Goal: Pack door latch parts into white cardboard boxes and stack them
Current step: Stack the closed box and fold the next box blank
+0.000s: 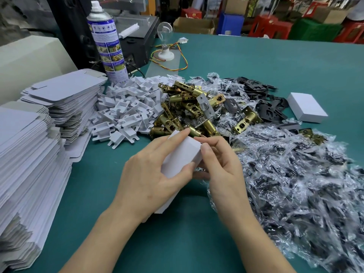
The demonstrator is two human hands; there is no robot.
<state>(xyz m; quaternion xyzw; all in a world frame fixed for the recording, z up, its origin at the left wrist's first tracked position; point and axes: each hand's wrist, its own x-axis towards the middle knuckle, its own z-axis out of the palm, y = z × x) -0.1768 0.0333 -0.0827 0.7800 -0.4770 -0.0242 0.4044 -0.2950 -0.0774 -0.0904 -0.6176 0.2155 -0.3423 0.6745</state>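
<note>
The left hand (149, 174) and right hand (222, 170) curl their fingers (175, 135) around a smooth white cardboard box (183, 154), with shiny brass latches (187, 107) heaped at twelve o'clock on the matte green surface (177, 243).

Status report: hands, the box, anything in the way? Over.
Left hand grips the white cardboard box, right hand pinches its far end. One closed box lies far right. Brass latch pile just beyond; nothing blocking.

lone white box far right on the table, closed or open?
Closed. The white box lies flat on the green table, top face unbroken, no flap sticking up. What's inside cannot be told.
</note>
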